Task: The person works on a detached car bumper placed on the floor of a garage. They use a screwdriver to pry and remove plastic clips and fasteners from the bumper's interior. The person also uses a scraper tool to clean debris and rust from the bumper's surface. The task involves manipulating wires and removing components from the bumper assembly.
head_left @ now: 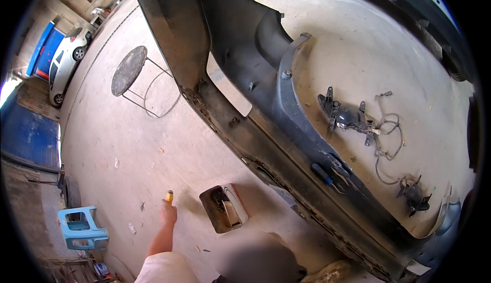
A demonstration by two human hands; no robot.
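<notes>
Neither my left hand nor my right hand shows in the head view. At the lower edge another person is very close, with a blurred, rounded grey head and a white sleeve. That person's hand is closed on a small yellow-handled tool whose kind I cannot make out. A large dark car bumper spans from the top to the lower right. On its inner side lies a screwdriver with a blue handle. An open toolbox sits on the floor between the hand and the bumper.
Beyond the bumper lie two black lamp-like units joined by loose wiring. A round stool stands at upper left, a light-blue plastic stool at lower left. A white car is parked far left; another vehicle borders the upper right.
</notes>
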